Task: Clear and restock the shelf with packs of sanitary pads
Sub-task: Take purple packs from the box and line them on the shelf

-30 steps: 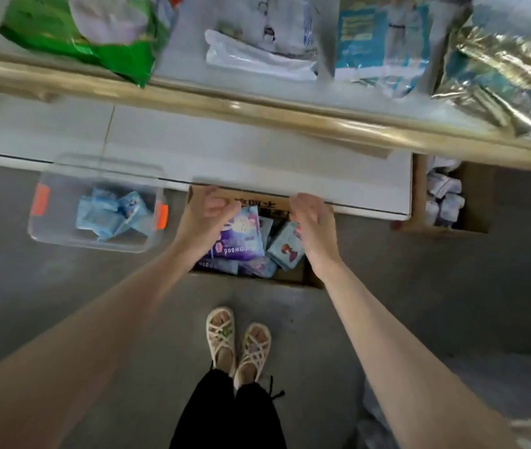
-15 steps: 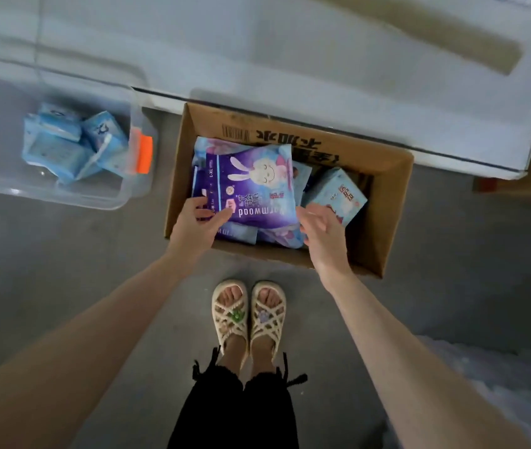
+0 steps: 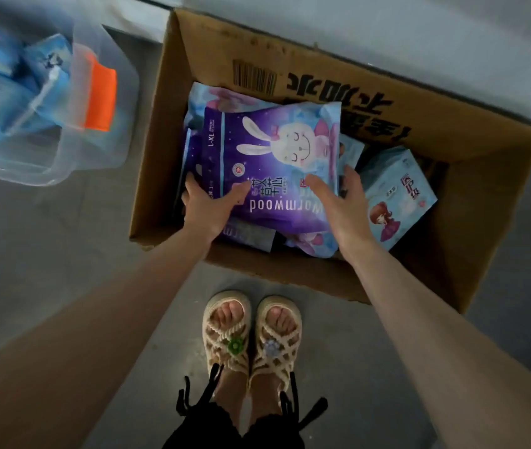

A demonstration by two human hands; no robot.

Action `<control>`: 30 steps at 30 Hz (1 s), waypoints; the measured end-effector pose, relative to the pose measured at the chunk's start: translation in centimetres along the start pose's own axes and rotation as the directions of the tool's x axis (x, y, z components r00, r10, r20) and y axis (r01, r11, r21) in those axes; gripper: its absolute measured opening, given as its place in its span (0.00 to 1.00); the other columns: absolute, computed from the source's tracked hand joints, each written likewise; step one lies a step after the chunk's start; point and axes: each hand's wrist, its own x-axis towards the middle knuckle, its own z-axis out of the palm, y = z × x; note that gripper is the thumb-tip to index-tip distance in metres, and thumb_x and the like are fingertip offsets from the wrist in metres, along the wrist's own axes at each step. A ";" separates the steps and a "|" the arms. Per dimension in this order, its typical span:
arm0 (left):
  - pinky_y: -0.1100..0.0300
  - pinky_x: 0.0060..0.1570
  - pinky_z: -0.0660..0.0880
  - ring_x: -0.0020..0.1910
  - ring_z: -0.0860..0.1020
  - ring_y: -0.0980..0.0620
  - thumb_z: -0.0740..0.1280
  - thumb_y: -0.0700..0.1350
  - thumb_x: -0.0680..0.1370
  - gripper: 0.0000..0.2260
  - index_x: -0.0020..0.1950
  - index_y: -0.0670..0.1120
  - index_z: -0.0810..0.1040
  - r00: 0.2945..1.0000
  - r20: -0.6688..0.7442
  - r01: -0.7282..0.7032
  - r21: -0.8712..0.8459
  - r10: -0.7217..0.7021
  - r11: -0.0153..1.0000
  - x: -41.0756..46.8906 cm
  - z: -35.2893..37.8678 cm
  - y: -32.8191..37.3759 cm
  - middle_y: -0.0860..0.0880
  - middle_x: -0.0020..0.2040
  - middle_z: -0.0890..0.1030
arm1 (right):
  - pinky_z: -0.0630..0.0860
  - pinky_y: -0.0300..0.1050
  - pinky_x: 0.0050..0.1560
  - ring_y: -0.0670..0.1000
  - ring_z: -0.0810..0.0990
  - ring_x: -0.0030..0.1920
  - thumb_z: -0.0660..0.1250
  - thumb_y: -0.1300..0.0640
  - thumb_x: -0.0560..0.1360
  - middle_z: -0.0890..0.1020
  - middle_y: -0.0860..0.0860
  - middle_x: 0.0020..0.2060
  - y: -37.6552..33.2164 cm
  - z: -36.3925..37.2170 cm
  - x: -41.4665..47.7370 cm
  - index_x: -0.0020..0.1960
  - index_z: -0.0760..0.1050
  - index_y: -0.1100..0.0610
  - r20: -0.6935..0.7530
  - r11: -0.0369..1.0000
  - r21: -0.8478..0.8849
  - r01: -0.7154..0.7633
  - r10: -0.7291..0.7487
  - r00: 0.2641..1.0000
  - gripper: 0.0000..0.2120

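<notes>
An open cardboard box (image 3: 173, 102) sits on the floor and holds several packs of sanitary pads. On top lies a purple pack with a white rabbit (image 3: 274, 147). My left hand (image 3: 207, 205) grips its near left edge, thumb on top. My right hand (image 3: 338, 202) grips its near right edge, fingers wrapped round the side. A light blue pack with a red-haired girl (image 3: 397, 196) lies to the right in the box. More purple and blue packs show underneath.
A clear plastic bin (image 3: 108, 147) with an orange latch stands on the floor at left, holding blue packs (image 3: 5, 92). The white base of the shelf (image 3: 387, 30) runs behind the box. My sandalled feet (image 3: 251, 338) stand just in front of the box.
My view has dropped from the shelf down to the box and come closer. Both hands moved into the box and took hold of the purple rabbit pack from either side.
</notes>
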 end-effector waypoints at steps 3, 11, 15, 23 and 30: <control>0.46 0.70 0.66 0.73 0.63 0.44 0.76 0.58 0.69 0.48 0.79 0.49 0.51 0.999 -0.047 0.023 -0.023 -0.024 0.999 1.5 1.2 -0.6 0.46 0.75 0.59 | 0.75 0.60 0.62 0.56 0.71 0.67 0.68 0.21 0.54 0.70 0.48 0.68 1.5 0.5 2.6 0.71 0.66 0.44 -0.047 0.993 -0.114 0.029 -0.035 0.998 0.51; 0.50 0.65 0.70 0.69 0.68 0.47 0.76 0.53 0.70 0.38 0.74 0.49 0.60 0.998 -0.061 0.012 -0.083 -0.017 0.996 3.0 2.7 -2.3 0.47 0.71 0.65 | 0.81 0.46 0.52 0.48 0.82 0.49 0.76 0.55 0.71 0.81 0.44 0.45 1.4 1.3 2.8 0.51 0.76 0.51 0.077 1.000 -0.013 -0.014 0.015 0.997 0.12; 0.46 0.69 0.67 0.72 0.62 0.43 0.77 0.58 0.68 0.44 0.77 0.51 0.56 0.998 -0.034 0.053 -0.039 -0.055 0.998 2.3 2.4 -2.6 0.46 0.75 0.57 | 0.82 0.44 0.47 0.51 0.83 0.49 0.75 0.57 0.72 0.83 0.52 0.52 2.2 0.7 2.1 0.60 0.75 0.59 -0.046 0.991 0.100 -0.088 0.093 0.995 0.19; 0.45 0.70 0.66 0.73 0.65 0.45 0.79 0.55 0.66 0.51 0.79 0.47 0.51 0.971 -0.018 0.219 -0.319 -0.237 0.922 3.2 1.8 -1.6 0.47 0.75 0.65 | 0.80 0.54 0.57 0.51 0.83 0.53 0.76 0.56 0.71 0.82 0.50 0.52 2.6 0.4 1.5 0.60 0.73 0.55 -0.076 0.971 0.202 -0.128 0.146 0.986 0.21; 0.47 0.70 0.64 0.73 0.65 0.45 0.78 0.61 0.62 0.52 0.78 0.46 0.57 0.969 0.063 0.246 -0.289 -0.238 0.925 3.6 2.1 -2.3 0.48 0.75 0.66 | 0.81 0.50 0.54 0.50 0.84 0.50 0.79 0.57 0.67 0.84 0.50 0.49 4.2 0.0 1.9 0.50 0.75 0.52 -0.042 0.975 0.200 -0.099 0.109 0.993 0.17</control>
